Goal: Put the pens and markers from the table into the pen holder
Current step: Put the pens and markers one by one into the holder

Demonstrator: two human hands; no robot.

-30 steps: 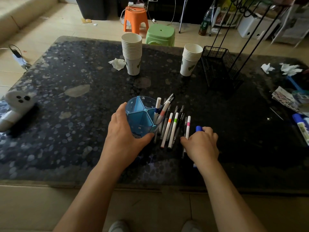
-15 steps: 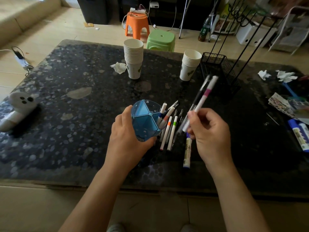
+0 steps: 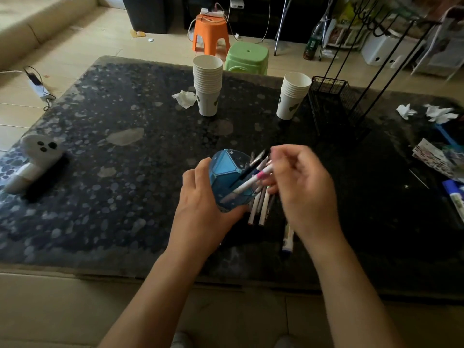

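A blue pen holder [image 3: 227,172] with divided compartments stands tilted on the dark table, and my left hand [image 3: 200,209] wraps its near side. My right hand [image 3: 303,189] grips a white marker with a pink band [image 3: 247,184] and a black pen [image 3: 251,169]. Both slant down to the left, with their lower ends over the holder's opening. Several pens and markers [image 3: 261,209] lie in a bunch on the table just right of the holder, partly hidden by my right hand. A blue-capped marker [image 3: 288,238] lies nearer the front edge.
Two stacks of paper cups [image 3: 208,89] [image 3: 292,96] stand at the back, beside a black wire rack [image 3: 334,104]. A white device [image 3: 32,159] lies at the left. Tissues [image 3: 185,97], papers and a glue stick [image 3: 454,197] sit around the right edge.
My right hand picked two pens off the table, lifted them, then swung them left and down until their tips are over the holder. My left hand stayed on the holder.
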